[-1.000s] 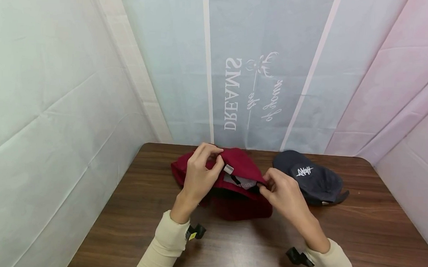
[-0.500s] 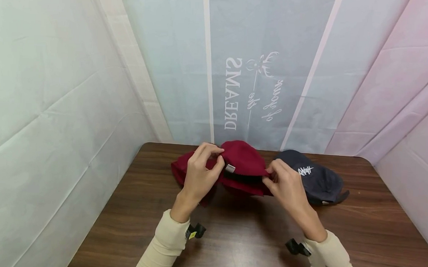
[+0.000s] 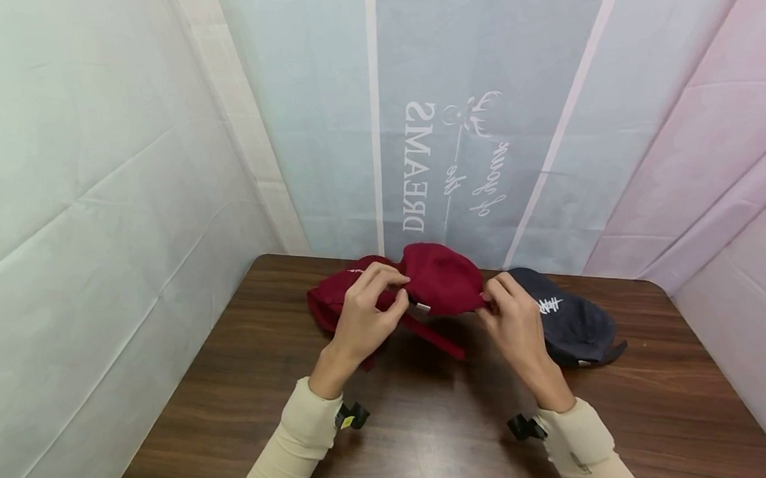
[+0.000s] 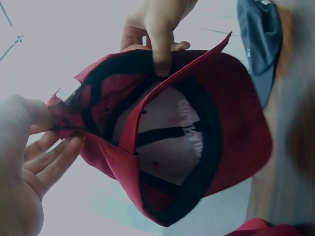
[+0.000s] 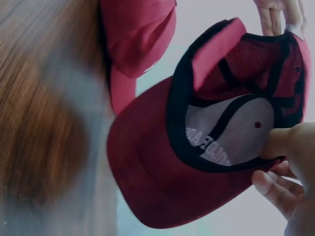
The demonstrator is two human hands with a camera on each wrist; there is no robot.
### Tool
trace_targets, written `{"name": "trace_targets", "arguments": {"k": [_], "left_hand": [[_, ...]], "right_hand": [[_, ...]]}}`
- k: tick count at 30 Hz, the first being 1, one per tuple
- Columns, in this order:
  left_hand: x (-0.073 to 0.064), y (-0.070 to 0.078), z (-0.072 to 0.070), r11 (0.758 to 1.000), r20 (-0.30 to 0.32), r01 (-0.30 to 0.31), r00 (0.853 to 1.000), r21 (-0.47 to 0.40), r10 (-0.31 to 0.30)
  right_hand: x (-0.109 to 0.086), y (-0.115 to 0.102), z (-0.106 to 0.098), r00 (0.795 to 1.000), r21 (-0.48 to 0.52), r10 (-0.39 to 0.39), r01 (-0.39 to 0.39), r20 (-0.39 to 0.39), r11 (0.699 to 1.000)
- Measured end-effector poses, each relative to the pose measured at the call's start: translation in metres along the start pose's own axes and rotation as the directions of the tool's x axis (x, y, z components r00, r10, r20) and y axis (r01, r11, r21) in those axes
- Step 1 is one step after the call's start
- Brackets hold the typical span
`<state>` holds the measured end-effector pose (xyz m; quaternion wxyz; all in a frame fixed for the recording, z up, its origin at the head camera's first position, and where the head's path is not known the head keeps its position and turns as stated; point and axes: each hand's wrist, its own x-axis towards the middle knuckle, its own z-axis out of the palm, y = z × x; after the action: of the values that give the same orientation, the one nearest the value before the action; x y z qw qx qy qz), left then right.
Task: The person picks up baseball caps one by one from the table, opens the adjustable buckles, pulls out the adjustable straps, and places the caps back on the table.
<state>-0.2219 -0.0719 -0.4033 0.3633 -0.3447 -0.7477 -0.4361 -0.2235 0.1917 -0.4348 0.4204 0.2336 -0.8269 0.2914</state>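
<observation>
A dark red baseball cap [image 3: 442, 277] hangs between both hands above the table, crown up. My left hand [image 3: 367, 309] pinches its edge beside a small silver buckle [image 4: 69, 91] on the strap. At the other side, my right hand [image 3: 514, 319] grips the rim, its thumb inside the cap in the right wrist view. Both wrist views show the black sweatband, pale lining and a loose red strap [image 4: 162, 93] across the opening. A second red cap [image 3: 329, 297] lies on the table by the left hand, partly hidden. A navy cap [image 3: 578, 329] lies beyond the right hand.
The brown wooden table [image 3: 425, 440] ends at a grey-blue printed cloth backdrop [image 3: 468, 50]. A white cloth wall [image 3: 103, 184] rises on the left and a pinkish one on the right. Each wrist carries a small black camera.
The held cap has turned, so its lining and label no longer show from the head and its rounded crown does. My right hand has shifted slightly upward; the left has barely moved.
</observation>
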Motion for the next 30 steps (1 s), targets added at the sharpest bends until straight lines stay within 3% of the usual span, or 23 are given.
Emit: {"name": "trace_targets", "arguments": {"k": [7, 13, 22, 30], "left_hand": [[-0.011, -0.010, 0.006, 1.000, 0.087, 0.023, 0.996, -0.015, -0.021], [-0.023, -0.019, 0.009, 0.999, 0.208, 0.046, 0.977, 0.021, -0.050], [-0.039, -0.033, 0.012, 0.988, 0.366, 0.021, 0.927, 0.150, -0.076], [-0.052, -0.038, 0.018, 0.971, 0.487, 0.053, 0.858, 0.234, -0.164]], "right_hand": [[-0.005, 0.013, 0.008, 1.000, -0.046, -0.022, 0.022, -0.003, 0.999], [-0.013, 0.024, 0.015, 0.999, -0.071, -0.030, 0.032, 0.039, 0.997], [-0.026, 0.031, 0.020, 0.983, -0.091, 0.022, -0.006, 0.184, 0.996], [-0.036, 0.036, 0.025, 0.951, -0.120, 0.092, -0.059, 0.294, 0.991]]}}
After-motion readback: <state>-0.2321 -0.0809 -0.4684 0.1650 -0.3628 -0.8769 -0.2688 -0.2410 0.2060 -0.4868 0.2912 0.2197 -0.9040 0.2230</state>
